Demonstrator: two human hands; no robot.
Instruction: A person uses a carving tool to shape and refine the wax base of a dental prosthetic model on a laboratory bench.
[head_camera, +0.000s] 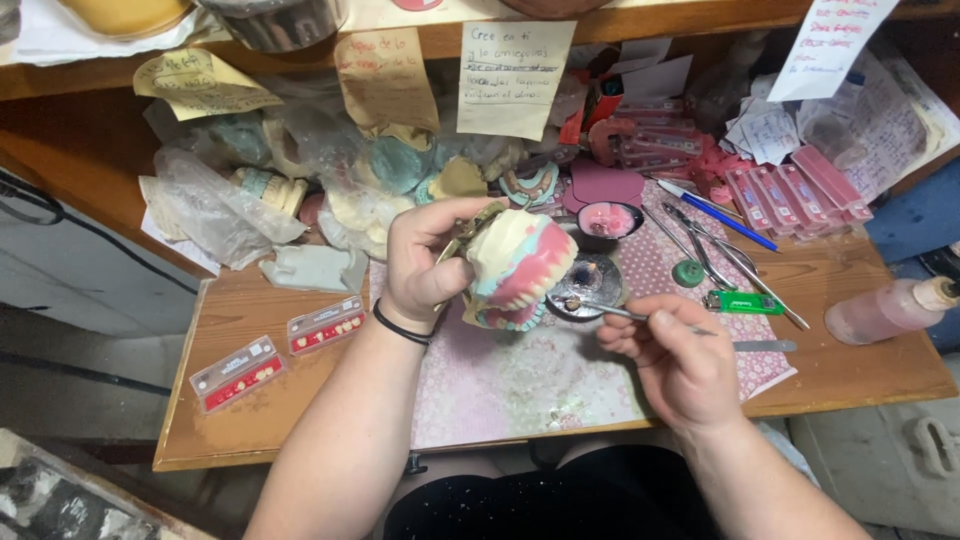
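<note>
Wooden desk (250, 420), cluttered at the back with plaster casts in plastic bags. Patterned mat (500, 385) under the work. Dental model (510, 268), cream plaster with pink gums and teeth, held above the mat in the left hand (425, 265), grip wrapped round its back. Right hand (680, 365) just beside it, grip pinched on a thin metal tool (610, 310), tip near the model's lower edge. Two tooth cards (275, 355) at desk left. Green lighter (742, 302) right of the tool.
</note>
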